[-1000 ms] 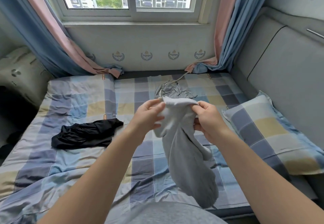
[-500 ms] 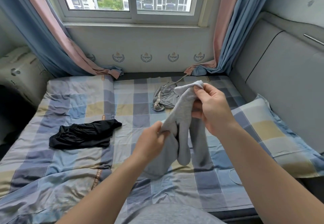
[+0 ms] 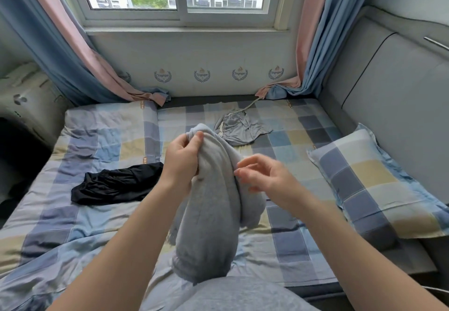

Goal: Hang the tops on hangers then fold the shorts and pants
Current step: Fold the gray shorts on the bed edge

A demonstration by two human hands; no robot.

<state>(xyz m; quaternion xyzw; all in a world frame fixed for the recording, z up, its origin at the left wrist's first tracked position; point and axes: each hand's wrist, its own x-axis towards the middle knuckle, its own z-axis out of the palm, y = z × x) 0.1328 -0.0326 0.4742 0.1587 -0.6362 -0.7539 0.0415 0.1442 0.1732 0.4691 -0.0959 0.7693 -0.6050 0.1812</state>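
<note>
A pair of light grey pants (image 3: 209, 218) hangs bunched in the air above the bed. My left hand (image 3: 183, 160) grips its upper end, fingers and thumb pinching the fabric near the top. My right hand (image 3: 260, 177) is beside the garment on its right, fingers loosely curled, fingertips at the cloth; whether it holds any is unclear. The legs droop down toward my lap. A crumpled black garment (image 3: 116, 184) lies on the bed to the left. Grey shorts with a drawstring (image 3: 243, 128) lie farther back near the window wall.
The bed has a checked blue, yellow and grey sheet (image 3: 73, 213). A matching pillow (image 3: 371, 181) lies at the right against a grey padded headboard (image 3: 398, 96). Blue and pink curtains (image 3: 73, 62) trail onto the bed's far corners.
My left hand rose from the lower part of the pants to grip the top end. My right hand dropped from the top and moved to the garment's right side.
</note>
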